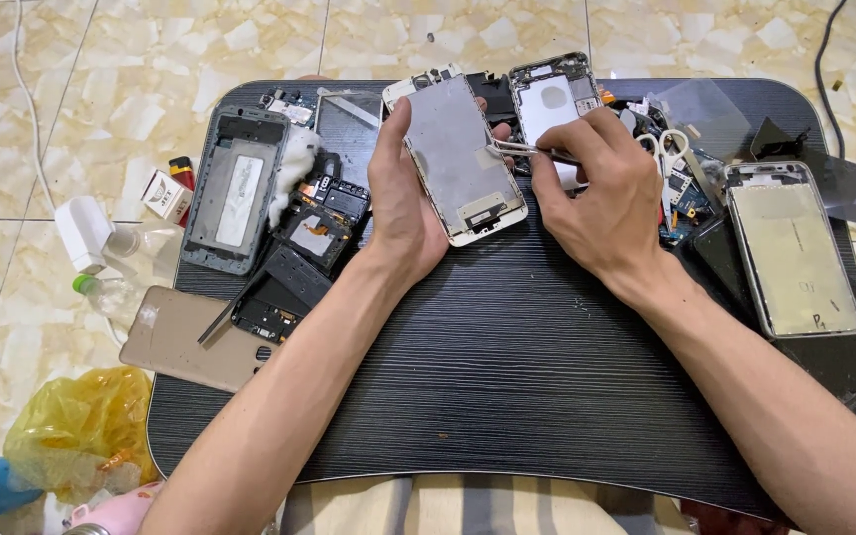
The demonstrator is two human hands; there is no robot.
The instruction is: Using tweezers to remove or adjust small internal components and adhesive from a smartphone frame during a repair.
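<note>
Two hands work near the far edge of the black desk (507, 376). The left hand (400, 203) holds one white phone screen panel (463, 159) tilted up off the desk, its metal back facing the camera; the thumb lies along the panel's left edge and fingertips show past its right edge. The right hand (601, 193) has its grip closed narrow on one pair of metal tweezers (522, 149), whose tips touch the panel's right edge, so the panel sits directly left of the right grip.

Three other phone shells lie on the desk: a grey frame (240, 188) at the far left corner, a silver housing (552, 99) at the far edge behind the hands, and a large silver-backed phone (795, 248) along the right edge. A tan phone back (185, 337) overhangs the left edge. One pair of scissors (668, 149) lies just right of the right hand.

The loose black parts (309, 238) between the grey frame and the left wrist are too jumbled to count. On the floor by the left edge stand a white bottle (86, 233) and a yellow bag (76, 426), the bag partly cut off. The silver housing is partly hidden by the right fingers.
</note>
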